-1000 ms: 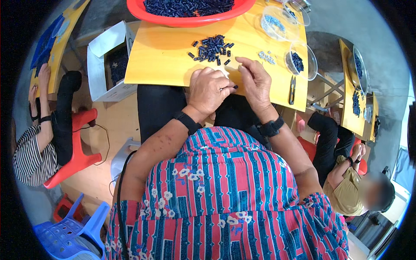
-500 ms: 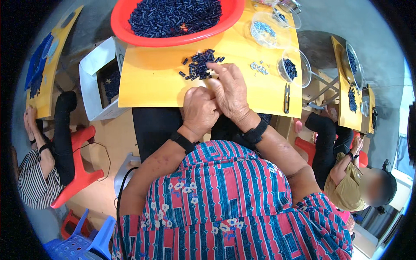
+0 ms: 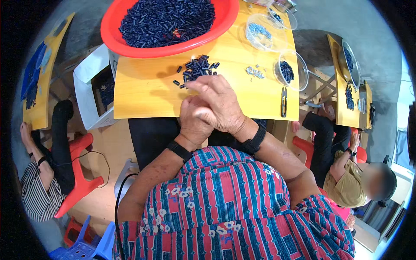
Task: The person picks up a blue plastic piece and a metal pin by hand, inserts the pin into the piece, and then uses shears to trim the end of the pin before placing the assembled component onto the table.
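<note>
Over the near edge of the yellow table (image 3: 143, 102), my two hands are pressed together. My left hand (image 3: 194, 121) is curled closed, and whatever it holds is hidden. Lying across it from the right, my right hand (image 3: 223, 104) has its fingers bent and pressed together over the left one. Anything small between them cannot be made out. Just beyond my fingertips is a loose pile of short dark-blue tube-shaped pieces (image 3: 198, 68). Farther right lie small silvery metal pieces (image 3: 255, 72).
A red basin (image 3: 173, 53) full of dark pieces stands at the back. Clear plastic tubs (image 3: 287, 71) and black thread snips (image 3: 284, 102) are on the right. A white box (image 3: 84, 82) sits left of the table. People work at tables on both sides.
The view has shifted slightly, so the table sits lower and more to the left. My right hand has moved farther over my left, its index finger now less raised.
</note>
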Demonstrator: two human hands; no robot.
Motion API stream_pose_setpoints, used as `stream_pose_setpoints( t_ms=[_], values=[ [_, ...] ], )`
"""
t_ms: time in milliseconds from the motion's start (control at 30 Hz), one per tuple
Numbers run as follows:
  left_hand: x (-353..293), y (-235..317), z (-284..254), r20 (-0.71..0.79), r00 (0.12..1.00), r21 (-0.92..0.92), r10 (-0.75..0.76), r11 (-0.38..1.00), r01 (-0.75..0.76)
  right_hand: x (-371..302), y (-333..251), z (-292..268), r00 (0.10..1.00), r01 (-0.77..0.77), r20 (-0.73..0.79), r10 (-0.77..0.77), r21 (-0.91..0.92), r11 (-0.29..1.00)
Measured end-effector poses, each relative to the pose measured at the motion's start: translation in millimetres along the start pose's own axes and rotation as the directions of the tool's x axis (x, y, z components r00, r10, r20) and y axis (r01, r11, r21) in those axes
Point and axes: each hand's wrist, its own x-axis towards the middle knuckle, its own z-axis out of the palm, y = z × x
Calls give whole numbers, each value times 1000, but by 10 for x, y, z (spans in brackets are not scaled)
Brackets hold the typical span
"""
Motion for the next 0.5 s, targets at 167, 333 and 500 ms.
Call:
stream_pose_setpoints(
  t_ms=[167,333,500],
  values=[
    [21,-52,-9,49,998,-186,26,982,-16,-20,22,49,993,27,113,-37,89,996],
    [-12,-75,-47,73,983,72,168,982,-174,-33,50,25,987,39,143,-71,217,975],
    [-23,-44,-75,102,976,134,193,969,-205,-44,39,41,984,42,154,-86,267,963]
  ],
)
